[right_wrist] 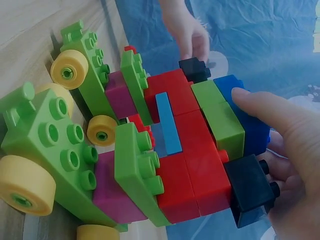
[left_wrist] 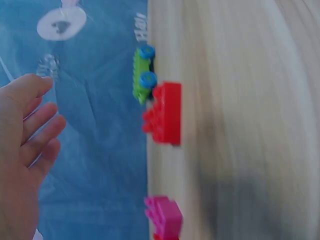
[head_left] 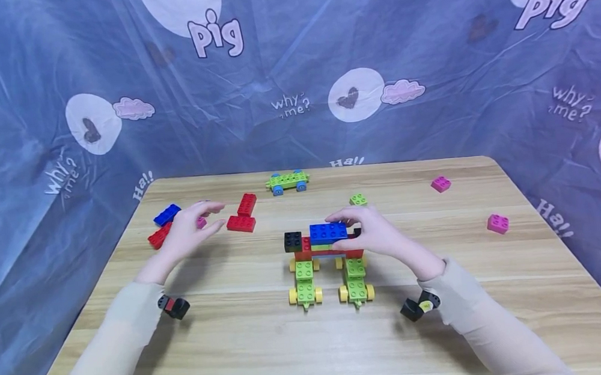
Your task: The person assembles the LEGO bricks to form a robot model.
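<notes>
A built toy stands mid-table in the head view: two green wheeled bases (head_left: 306, 292) with yellow wheels carry a bridge of red bricks (right_wrist: 200, 165). Black bricks (head_left: 292, 242) sit at both ends of the bridge; between them is a green layer (right_wrist: 217, 112) topped by a blue brick (head_left: 328, 232). My right hand (head_left: 370, 232) pinches that blue brick, thumb on the near face and fingers behind, partly hidden. Over the table's left side hovers my left hand (head_left: 187, 228), fingers loosely bent and holding nothing. In the left wrist view, that hand (left_wrist: 22, 130) touches no brick.
Two red bricks (head_left: 241, 223) lie right of my left hand; a blue brick (head_left: 167, 215), a red one (head_left: 159, 236) and a pink one lie around it. A green car base (head_left: 287, 181) with blue wheels stands at the back. Pink bricks (head_left: 498, 223) lie at right.
</notes>
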The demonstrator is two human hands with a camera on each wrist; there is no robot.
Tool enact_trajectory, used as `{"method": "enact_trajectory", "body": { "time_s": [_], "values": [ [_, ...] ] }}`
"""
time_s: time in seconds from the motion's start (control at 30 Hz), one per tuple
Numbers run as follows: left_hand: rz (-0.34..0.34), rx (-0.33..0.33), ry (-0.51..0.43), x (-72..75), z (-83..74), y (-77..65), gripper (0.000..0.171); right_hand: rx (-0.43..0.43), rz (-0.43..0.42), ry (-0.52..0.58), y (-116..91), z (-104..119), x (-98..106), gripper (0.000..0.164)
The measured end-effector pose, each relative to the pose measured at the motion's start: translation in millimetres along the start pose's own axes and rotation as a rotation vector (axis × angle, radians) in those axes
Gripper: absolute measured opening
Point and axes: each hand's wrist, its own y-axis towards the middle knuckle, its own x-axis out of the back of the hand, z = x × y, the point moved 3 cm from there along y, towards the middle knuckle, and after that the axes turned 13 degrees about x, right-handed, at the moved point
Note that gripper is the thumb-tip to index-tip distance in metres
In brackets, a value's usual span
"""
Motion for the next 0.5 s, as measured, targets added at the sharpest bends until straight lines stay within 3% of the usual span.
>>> {"method": "enact_trajectory", "body": {
  "time_s": [0.2, 0.5],
  "values": [
    [-0.003, 0.014, 0.059, 8.3, 23.5, -2.9, 0.035, -0.020, -0.021, 0.007, -6.9, -2.5, 1.8, 0.047],
    [-0.161, 0.011, 0.110, 22.5, 62.1, 1.0, 0.043, -0.075, -0.044, 0.018, -14.1, -8.3, 2.2, 0.045]
  ]
}}
